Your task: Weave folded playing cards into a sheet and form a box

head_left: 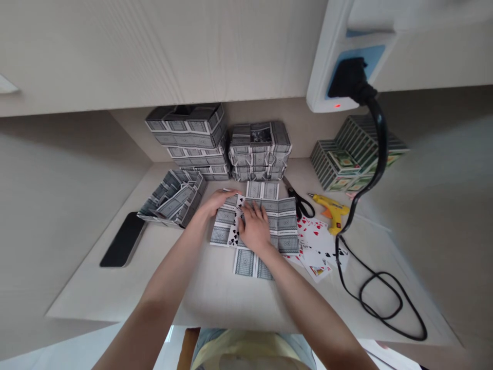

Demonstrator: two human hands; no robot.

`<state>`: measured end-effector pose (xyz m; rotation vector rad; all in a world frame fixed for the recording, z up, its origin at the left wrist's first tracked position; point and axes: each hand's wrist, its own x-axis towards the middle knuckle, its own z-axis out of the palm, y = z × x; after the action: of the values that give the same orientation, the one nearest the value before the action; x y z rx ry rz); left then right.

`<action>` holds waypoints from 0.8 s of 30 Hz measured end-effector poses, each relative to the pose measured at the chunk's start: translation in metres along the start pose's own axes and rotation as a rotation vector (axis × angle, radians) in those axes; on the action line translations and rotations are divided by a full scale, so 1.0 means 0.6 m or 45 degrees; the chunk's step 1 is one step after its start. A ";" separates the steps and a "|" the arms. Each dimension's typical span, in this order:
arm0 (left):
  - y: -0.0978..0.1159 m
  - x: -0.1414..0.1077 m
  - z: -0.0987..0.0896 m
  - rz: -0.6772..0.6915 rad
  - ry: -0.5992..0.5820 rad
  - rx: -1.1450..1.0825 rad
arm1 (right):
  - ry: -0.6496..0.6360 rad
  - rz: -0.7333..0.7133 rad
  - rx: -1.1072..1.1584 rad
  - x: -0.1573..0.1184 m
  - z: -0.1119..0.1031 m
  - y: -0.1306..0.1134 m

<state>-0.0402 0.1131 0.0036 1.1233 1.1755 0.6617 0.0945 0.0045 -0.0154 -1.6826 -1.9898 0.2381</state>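
A flat panel of joined playing cards (287, 223), mostly showing grey patterned backs, lies on the desk with sections sticking out at the top and bottom. A narrow strip of club-faced cards (233, 231) runs along its left part. My left hand (216, 202) grips the panel's upper left edge, its fingers reaching toward the top of that strip. Pressed flat on the panel just right of the strip is my right hand (254, 226), fingers spread. The right hand covers some of the middle cards.
Card-built boxes (196, 126) (260, 149) stand stacked behind, with green card blocks (339, 159) at right. An open card tray (173, 198) and phone (123, 240) lie left. Scissors (302, 203), a yellow glue gun (332, 208), loose cards (316, 246) and a black cord (385, 275) lie right.
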 end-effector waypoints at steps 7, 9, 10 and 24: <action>0.007 -0.001 0.000 0.030 -0.020 0.118 | -0.015 -0.013 -0.014 -0.001 0.001 0.000; 0.007 0.001 -0.001 0.052 -0.031 0.118 | -0.012 -0.027 -0.023 -0.001 0.003 0.001; 0.007 0.002 -0.001 0.065 -0.032 0.112 | -0.009 -0.033 -0.027 -0.002 0.004 0.002; 0.009 -0.006 0.014 0.089 -0.025 -0.078 | 0.011 -0.049 -0.038 -0.003 0.004 0.002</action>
<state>-0.0326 0.1090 0.0095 1.1209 1.0964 0.7336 0.0946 0.0038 -0.0187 -1.6587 -2.0269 0.1881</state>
